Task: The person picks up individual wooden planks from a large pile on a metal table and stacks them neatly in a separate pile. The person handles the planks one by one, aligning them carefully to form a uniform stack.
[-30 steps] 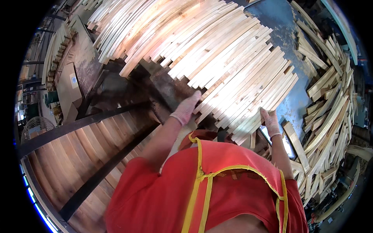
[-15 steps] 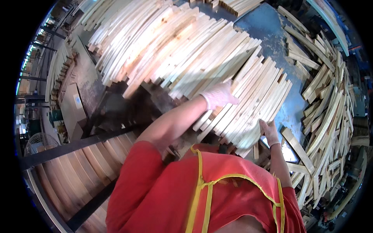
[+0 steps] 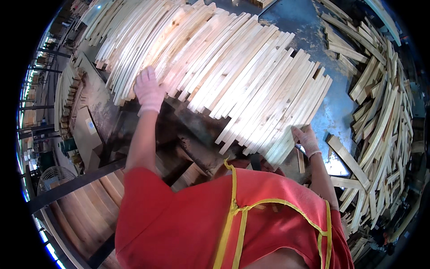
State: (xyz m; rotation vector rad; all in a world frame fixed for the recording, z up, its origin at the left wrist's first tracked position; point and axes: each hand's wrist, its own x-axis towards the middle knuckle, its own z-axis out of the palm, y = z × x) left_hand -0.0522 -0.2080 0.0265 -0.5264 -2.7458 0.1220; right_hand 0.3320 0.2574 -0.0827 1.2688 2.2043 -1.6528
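Observation:
A long row of pale wooden slats (image 3: 251, 67) lies side by side on the table, their near ends uneven. My left hand (image 3: 150, 92), in a light knit glove, rests at the near ends of the slats left of the middle, its fingers extended and holding nothing. At the row's right end my gloved right hand (image 3: 307, 140) presses against the outermost slat near its lower end, thumb and fingers apart. Part of its fingers is hidden along the slat's edge.
The blue-grey metal tabletop (image 3: 331, 112) shows at the right. Beyond it lies a big jumbled heap of wooden offcuts (image 3: 380, 130). Browner boards (image 3: 80, 206) sit in a dark frame at lower left, near a wire fan guard (image 3: 56, 179). More stacked pieces (image 3: 67, 103) stand at far left.
My left hand has moved left from the gap between two groups of slats to the left part of the row. That gap has closed; my right hand remains at the right end.

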